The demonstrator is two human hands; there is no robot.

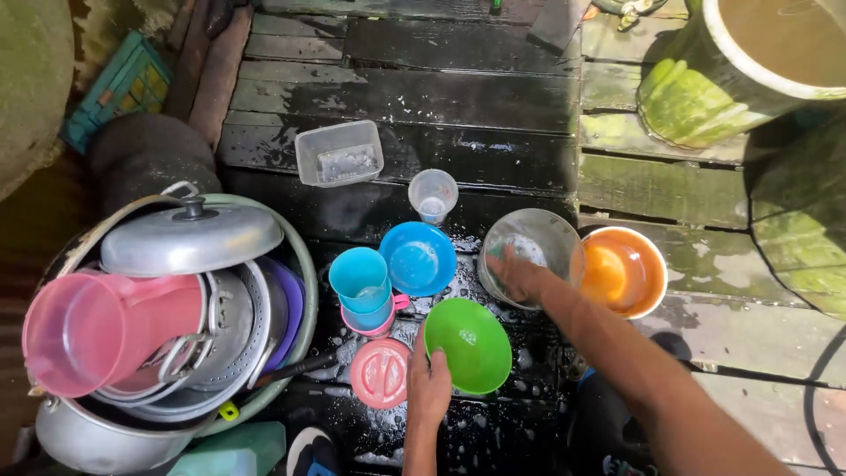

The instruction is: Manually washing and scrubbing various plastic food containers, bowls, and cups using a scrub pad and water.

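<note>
A: Where are the hands?

B: Apart. The left hand grips the near rim of the green bowl, fingers curled over its edge. The right hand reaches into the clear glass bowl; I can't tell if it's clasping anything inside.

A: And those bowls sit where?

B: Both on the wet black planks, spattered with suds. The green bowl is nearest the person, the glass bowl just beyond it to the right, touching an orange bowl.

A: What else is close?

B: A pink lid lies just left of the green bowl. Behind it a blue cup stands inside a pink cup, beside a blue bowl. Farther back, a small clear cup and a clear square tub.

A: On the left?

B: A big basin heaped with metal pots, a metal lid and a pink jug lying on its side
</note>
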